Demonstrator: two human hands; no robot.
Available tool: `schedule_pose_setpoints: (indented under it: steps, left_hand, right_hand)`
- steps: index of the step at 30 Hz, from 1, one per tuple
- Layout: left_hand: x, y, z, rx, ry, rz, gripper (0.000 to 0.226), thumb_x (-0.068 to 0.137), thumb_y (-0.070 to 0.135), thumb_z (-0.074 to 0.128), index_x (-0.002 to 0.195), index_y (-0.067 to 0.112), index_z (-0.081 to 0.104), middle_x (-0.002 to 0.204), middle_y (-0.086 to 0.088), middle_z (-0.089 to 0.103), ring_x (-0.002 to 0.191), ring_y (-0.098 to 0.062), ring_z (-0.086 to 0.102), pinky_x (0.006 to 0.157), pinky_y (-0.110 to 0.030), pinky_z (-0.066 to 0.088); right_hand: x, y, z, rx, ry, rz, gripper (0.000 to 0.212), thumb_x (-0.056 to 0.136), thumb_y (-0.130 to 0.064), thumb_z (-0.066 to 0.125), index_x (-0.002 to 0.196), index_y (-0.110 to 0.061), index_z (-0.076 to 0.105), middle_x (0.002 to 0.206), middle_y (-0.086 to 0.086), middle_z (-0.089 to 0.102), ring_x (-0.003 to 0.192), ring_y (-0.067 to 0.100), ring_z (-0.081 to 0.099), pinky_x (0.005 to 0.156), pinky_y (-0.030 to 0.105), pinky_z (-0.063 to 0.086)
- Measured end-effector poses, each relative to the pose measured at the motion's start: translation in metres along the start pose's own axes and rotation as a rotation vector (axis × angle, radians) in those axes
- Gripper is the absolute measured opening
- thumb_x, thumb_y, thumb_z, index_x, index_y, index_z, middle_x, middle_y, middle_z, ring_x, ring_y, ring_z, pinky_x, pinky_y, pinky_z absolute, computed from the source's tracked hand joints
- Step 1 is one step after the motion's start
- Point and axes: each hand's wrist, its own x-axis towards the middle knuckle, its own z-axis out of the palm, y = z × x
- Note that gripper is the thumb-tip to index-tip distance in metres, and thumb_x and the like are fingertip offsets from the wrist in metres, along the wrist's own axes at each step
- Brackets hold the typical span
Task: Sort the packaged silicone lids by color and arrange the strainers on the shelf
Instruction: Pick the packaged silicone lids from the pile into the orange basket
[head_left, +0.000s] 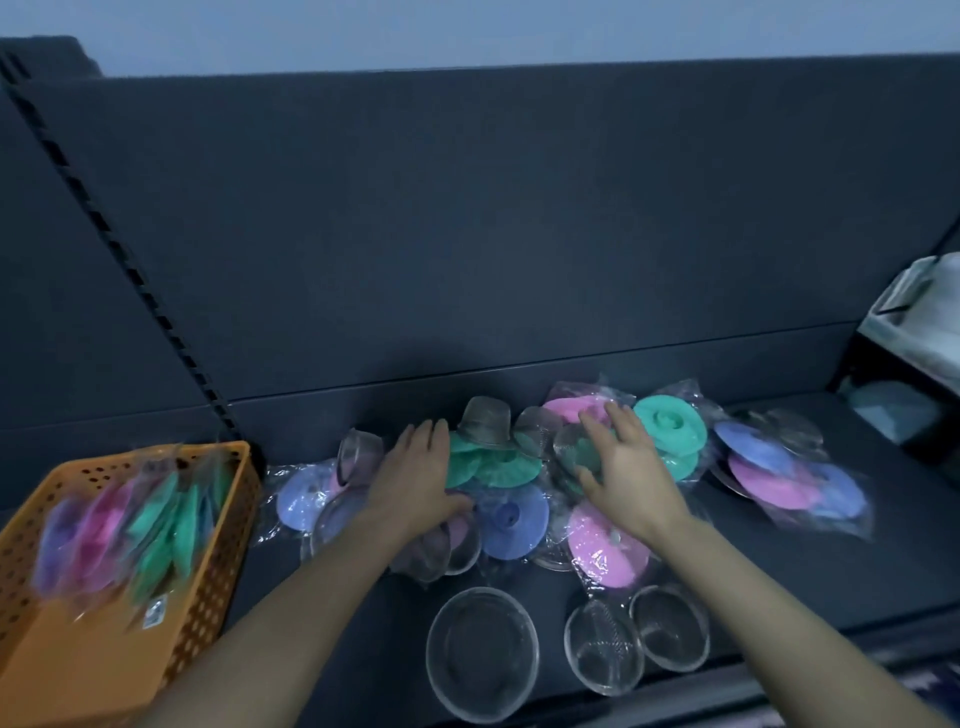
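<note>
Two bare hands reach over a heap of bagged lids and mesh strainers on a dark shelf (831, 545). The left hand (418, 475) lies flat, fingers straight, on green lids (493, 465). The right hand (626, 467), fingers spread and relaxed, rests on strainers (569, 447) beside a pink lid (566, 408). A blue lid (511, 519) lies between the wrists. Three front strainers (482, 652) sit open side up. At left, an orange basket (218, 597) holds more lids (156, 525) on edge.
</note>
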Motion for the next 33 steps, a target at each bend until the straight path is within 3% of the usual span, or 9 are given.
schedule_pose_setpoints:
  steps: [4, 8, 11, 13, 17, 23, 27, 30, 33]
  left_hand:
    - [0.014, 0.007, -0.002, 0.025, -0.049, -0.066, 0.091, 0.072, 0.052, 0.069, 0.141, 0.009, 0.028, 0.138, -0.011, 0.041, 0.123, -0.03, 0.045, 0.097, -0.04, 0.044]
    - [0.018, 0.008, -0.005, 0.159, -0.034, -0.027, 0.052, 0.084, 0.035, 0.057, 0.127, 0.01, 0.042, 0.124, -0.011, 0.054, 0.106, -0.032, 0.058, 0.081, -0.038, 0.047]
    - [0.017, 0.007, -0.003, 0.212, -0.004, -0.023, 0.057, 0.086, 0.01, 0.047, 0.14, 0.008, 0.031, 0.132, -0.012, 0.049, 0.111, -0.033, 0.056, 0.083, -0.039, 0.047]
    - [0.015, 0.006, -0.001, 0.206, 0.032, -0.041, 0.058, 0.087, 0.007, 0.045, 0.142, 0.011, 0.029, 0.135, -0.009, 0.047, 0.114, -0.03, 0.055, 0.084, -0.038, 0.046]
    - [0.017, -0.001, 0.001, 0.208, 0.103, -0.039, 0.055, 0.089, 0.005, 0.046, 0.141, 0.016, 0.032, 0.135, -0.001, 0.049, 0.114, -0.025, 0.057, 0.089, -0.038, 0.048]
    - [0.019, -0.009, -0.007, 0.177, 0.236, -0.042, 0.055, 0.087, 0.002, 0.048, 0.139, 0.019, 0.039, 0.128, 0.001, 0.058, 0.107, -0.02, 0.063, 0.082, -0.029, 0.049]
    - [0.014, -0.017, -0.006, 0.148, 0.295, -0.058, 0.056, 0.088, 0.004, 0.05, 0.14, 0.023, 0.039, 0.124, 0.005, 0.061, 0.103, -0.016, 0.064, 0.079, -0.025, 0.049]
    - [0.011, -0.023, -0.006, 0.137, 0.287, -0.036, 0.057, 0.089, 0.005, 0.048, 0.142, 0.023, 0.037, 0.127, 0.006, 0.059, 0.107, -0.014, 0.062, 0.084, -0.023, 0.047]
    - [0.008, -0.026, -0.01, 0.088, 0.263, -0.027, 0.05, 0.091, 0.006, 0.047, 0.138, 0.021, 0.042, 0.127, 0.002, 0.059, 0.11, -0.019, 0.06, 0.09, -0.028, 0.047]
  right_hand:
    - [0.024, 0.012, -0.006, 0.04, 0.008, 0.01, 0.065, 0.089, -0.021, 0.056, 0.147, -0.01, 0.028, 0.152, 0.021, 0.026, 0.143, 0.035, 0.016, 0.118, 0.038, 0.013]
    - [0.049, 0.021, -0.007, 0.079, 0.003, 0.027, 0.056, 0.091, -0.012, 0.051, 0.143, -0.002, 0.032, 0.146, 0.022, 0.036, 0.139, 0.034, 0.027, 0.118, 0.037, 0.014]
    - [0.059, 0.028, -0.006, 0.15, 0.017, 0.104, 0.052, 0.09, -0.012, 0.053, 0.14, -0.003, 0.04, 0.13, 0.024, 0.05, 0.123, 0.038, 0.044, 0.104, 0.041, 0.038]
    - [0.063, 0.032, -0.002, 0.156, 0.003, 0.138, 0.051, 0.088, -0.018, 0.059, 0.136, -0.008, 0.045, 0.118, 0.023, 0.054, 0.111, 0.039, 0.052, 0.092, 0.041, 0.045]
    - [0.076, 0.033, 0.004, 0.129, -0.005, 0.142, 0.04, 0.081, -0.021, 0.069, 0.118, -0.009, 0.059, 0.104, 0.018, 0.053, 0.1, 0.04, 0.054, 0.085, 0.037, 0.045]
    - [0.086, 0.03, 0.013, 0.147, 0.029, 0.154, 0.044, 0.078, -0.011, 0.068, 0.118, -0.008, 0.05, 0.109, 0.015, 0.052, 0.092, 0.039, 0.055, 0.071, 0.038, 0.044]
    - [0.082, 0.032, 0.017, -0.026, 0.078, 0.121, 0.008, 0.076, -0.007, 0.065, 0.084, -0.006, 0.068, 0.092, 0.011, 0.056, 0.093, 0.036, 0.05, 0.071, 0.035, 0.042]
    - [0.082, 0.031, 0.01, 0.033, 0.152, 0.133, 0.007, 0.078, -0.013, 0.069, 0.079, -0.006, 0.069, 0.094, 0.009, 0.061, 0.098, 0.036, 0.048, 0.074, 0.035, 0.04]
    - [0.083, 0.028, -0.003, 0.193, 0.221, 0.097, 0.012, 0.081, -0.01, 0.067, 0.076, -0.002, 0.06, 0.083, 0.017, 0.063, 0.082, 0.036, 0.056, 0.069, 0.039, 0.043]
